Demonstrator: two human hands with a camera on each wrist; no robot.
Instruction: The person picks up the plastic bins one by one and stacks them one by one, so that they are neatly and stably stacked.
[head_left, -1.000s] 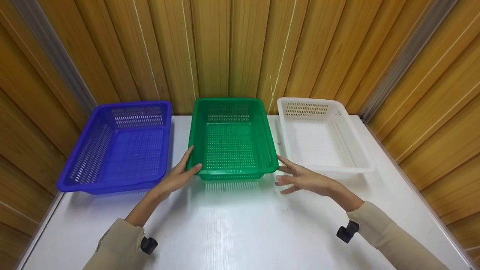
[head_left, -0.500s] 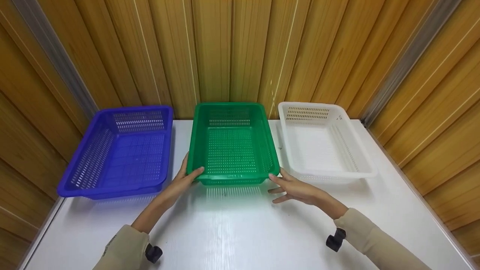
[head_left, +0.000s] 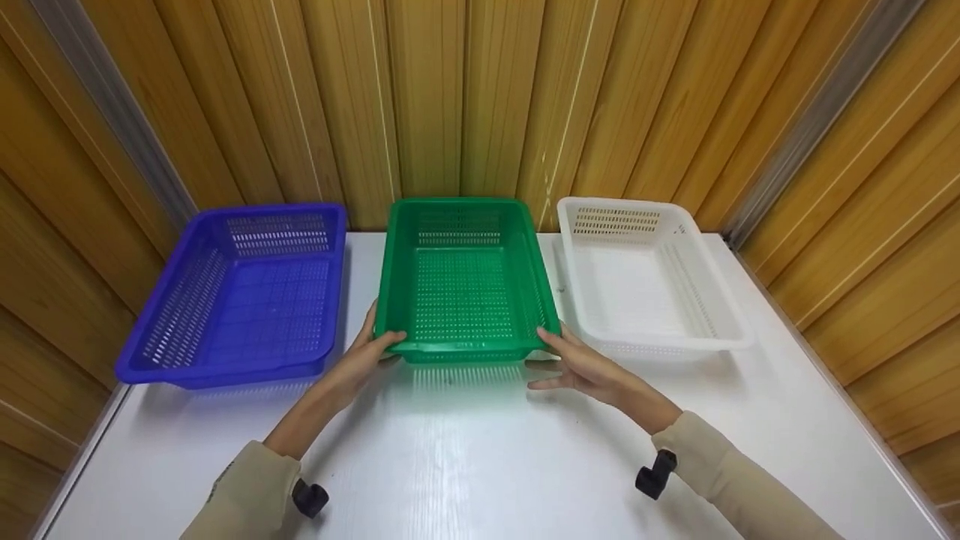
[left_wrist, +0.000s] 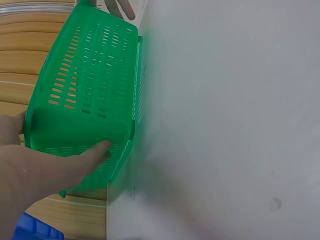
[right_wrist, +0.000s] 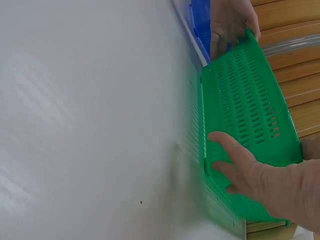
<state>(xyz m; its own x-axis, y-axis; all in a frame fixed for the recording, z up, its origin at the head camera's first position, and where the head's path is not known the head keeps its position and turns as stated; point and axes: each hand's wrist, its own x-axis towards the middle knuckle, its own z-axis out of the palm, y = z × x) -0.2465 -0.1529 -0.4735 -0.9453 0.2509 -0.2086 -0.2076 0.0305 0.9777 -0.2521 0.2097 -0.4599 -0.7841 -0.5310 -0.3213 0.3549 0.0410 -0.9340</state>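
Observation:
A green plastic basket (head_left: 463,292) with slotted walls stands on the white table between two others. My left hand (head_left: 360,360) holds its near left corner, thumb over the rim. In the left wrist view, a finger of that hand lies along the outer wall. At the near right corner my right hand (head_left: 589,367) grips the rim with the thumb on top. Fingers of the right hand (right_wrist: 250,175) spread against the outside of the basket in the right wrist view. Nothing lies inside the green basket.
A blue-purple basket (head_left: 274,307) stands to the left and a white basket (head_left: 637,292) to the right, both bare inside. Wood-look panelled walls (head_left: 495,97) close off the back and sides of the white table (head_left: 450,465).
My right hand has moved left from beside the green basket and taken hold of its near right corner. The left hand has settled onto the near left corner. The baskets look unmoved.

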